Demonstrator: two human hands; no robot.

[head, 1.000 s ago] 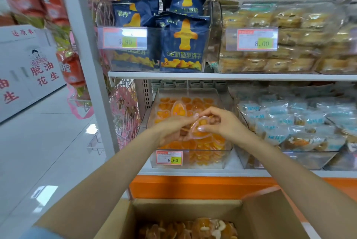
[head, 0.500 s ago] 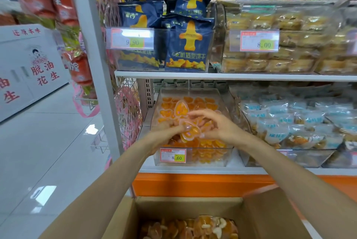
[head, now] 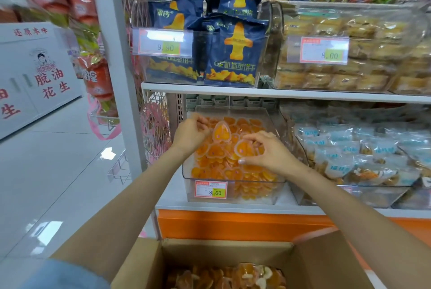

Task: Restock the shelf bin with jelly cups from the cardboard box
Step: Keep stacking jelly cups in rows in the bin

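Orange jelly cups (head: 224, 162), brown cardboard box (head: 326, 263), navy-yellow snack bags (head: 235, 52)

Right hand (head: 268, 151) pinching jelly cup (head: 245, 148) over shelf bin (head: 235, 108), left hand (head: 190, 135) alongside

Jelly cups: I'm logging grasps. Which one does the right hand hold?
The heart-shaped jelly cup pinched between the right hand's thumb and fingers; the others lie loose in the bin.
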